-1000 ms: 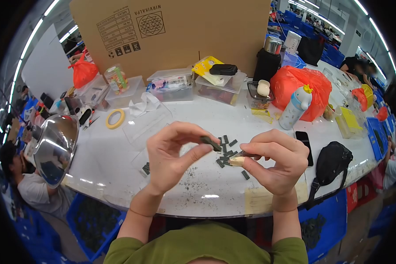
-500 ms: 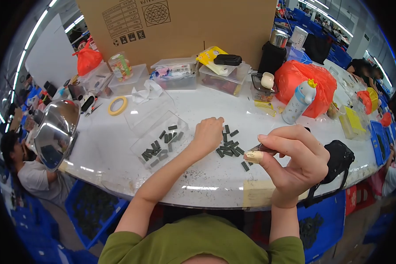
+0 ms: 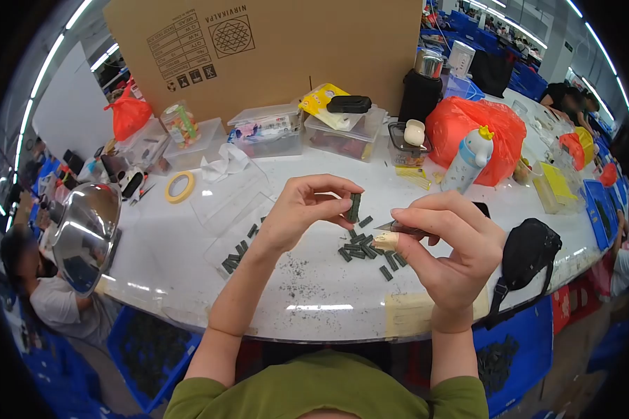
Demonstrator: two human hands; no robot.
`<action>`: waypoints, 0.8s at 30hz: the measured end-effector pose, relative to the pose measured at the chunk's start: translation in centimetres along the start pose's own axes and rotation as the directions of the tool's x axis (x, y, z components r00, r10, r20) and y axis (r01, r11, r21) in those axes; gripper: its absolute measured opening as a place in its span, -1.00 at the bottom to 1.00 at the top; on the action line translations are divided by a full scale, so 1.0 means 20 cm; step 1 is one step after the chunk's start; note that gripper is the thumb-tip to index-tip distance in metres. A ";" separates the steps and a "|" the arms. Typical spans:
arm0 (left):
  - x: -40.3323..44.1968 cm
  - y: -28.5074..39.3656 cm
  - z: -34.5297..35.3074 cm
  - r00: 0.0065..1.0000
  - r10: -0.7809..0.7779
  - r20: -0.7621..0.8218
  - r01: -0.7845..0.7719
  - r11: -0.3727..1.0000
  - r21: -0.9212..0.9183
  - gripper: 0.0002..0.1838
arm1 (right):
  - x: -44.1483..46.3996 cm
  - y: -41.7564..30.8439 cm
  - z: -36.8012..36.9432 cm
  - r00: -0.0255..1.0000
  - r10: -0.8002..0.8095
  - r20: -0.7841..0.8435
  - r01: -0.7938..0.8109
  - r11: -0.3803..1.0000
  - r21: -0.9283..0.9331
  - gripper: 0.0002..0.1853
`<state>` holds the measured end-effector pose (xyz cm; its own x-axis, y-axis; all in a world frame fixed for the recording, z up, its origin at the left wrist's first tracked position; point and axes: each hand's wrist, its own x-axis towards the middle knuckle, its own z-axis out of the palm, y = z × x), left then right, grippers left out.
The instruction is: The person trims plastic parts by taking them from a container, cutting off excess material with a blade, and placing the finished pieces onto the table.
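Note:
Between its thumb and fingers, my left hand (image 3: 302,213) grips a small dark green ribbed block (image 3: 355,208), held upright above the table. My right hand (image 3: 461,255) pinches a thin, pointed metal blade (image 3: 393,227), its tip directed left at the block but apart from it. Tan tape (image 3: 386,241) wraps the right thumb. Below and between both hands lies a loose pile of similar green blocks (image 3: 360,249). More blocks (image 3: 234,260) rest in a shallow clear plastic tray, partly hidden behind my left forearm.
Dark crumbs (image 3: 300,283) dot the white table (image 3: 161,265). A yellow tape roll (image 3: 180,187), plastic boxes (image 3: 269,133) and a large carton (image 3: 286,63) stand behind. Right are a blue bottle (image 3: 468,160) and black pouch (image 3: 531,255). A person (image 3: 56,286) sits left, near a metal lamp shade (image 3: 87,237).
My left hand has lifted off the pile with a green block and come up toward the blade. My right hand has shifted slightly left and down, still pinching the blade.

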<state>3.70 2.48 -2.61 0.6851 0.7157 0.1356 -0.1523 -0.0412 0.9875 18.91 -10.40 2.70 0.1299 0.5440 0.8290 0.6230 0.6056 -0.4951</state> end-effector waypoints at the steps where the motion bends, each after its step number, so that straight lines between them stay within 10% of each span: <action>1: -0.04 0.06 0.03 0.999 0.037 -0.009 -0.037 0.996 -0.081 -0.78 | 0.00 0.01 0.01 0.999 0.006 0.037 -0.006 1.000 0.013 -0.74; 9: -0.17 0.14 0.07 0.997 0.078 -0.007 -0.073 0.883 -0.463 -0.71 | -0.01 0.02 0.08 0.988 -0.040 0.148 0.037 0.999 0.023 -0.74; 24: -0.19 0.13 0.03 0.991 0.135 0.007 -0.117 0.877 -0.466 -0.70 | -0.02 0.03 0.11 0.984 -0.102 0.144 0.101 0.995 0.011 -0.77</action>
<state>1.16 -0.79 -0.54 0.6629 0.6989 0.2685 -0.5454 0.2052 0.8127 17.55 -8.97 1.56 -0.0464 0.5571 0.8291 0.6241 0.6642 -0.4114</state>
